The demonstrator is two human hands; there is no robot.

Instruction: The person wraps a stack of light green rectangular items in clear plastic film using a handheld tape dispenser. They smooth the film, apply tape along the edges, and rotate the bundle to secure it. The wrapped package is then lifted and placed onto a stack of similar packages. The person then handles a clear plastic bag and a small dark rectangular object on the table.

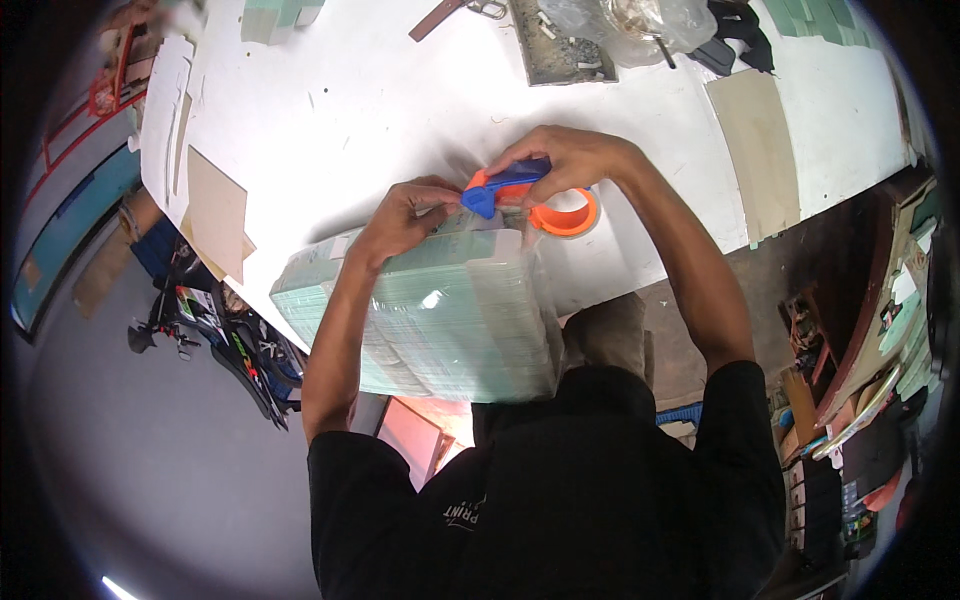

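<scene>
My right hand [575, 160] is closed around the top of a blue and orange tape dispenser [481, 199]. The dispenser's round orange hub is on the right, its blue front end pointing left. Close to that front end is my left hand [405, 217], its thumb and fingers pinched together over the far edge of the stack; what lies between them is too small to make out. In front of me sits a thick stack of pale green paper [450, 320], wrapped in shiny clear plastic. Both hands are at its far side, and my fingers partly hide its top edge.
The stack lies on a white table [300, 150], overhanging its near edge. Farther back are a grey tray [560, 55], crumpled clear plastic [640, 25] and a brown-handled tool [437, 18]. Cardboard pieces [755, 150] lie at the right; a motorbike [225, 335] stands below left.
</scene>
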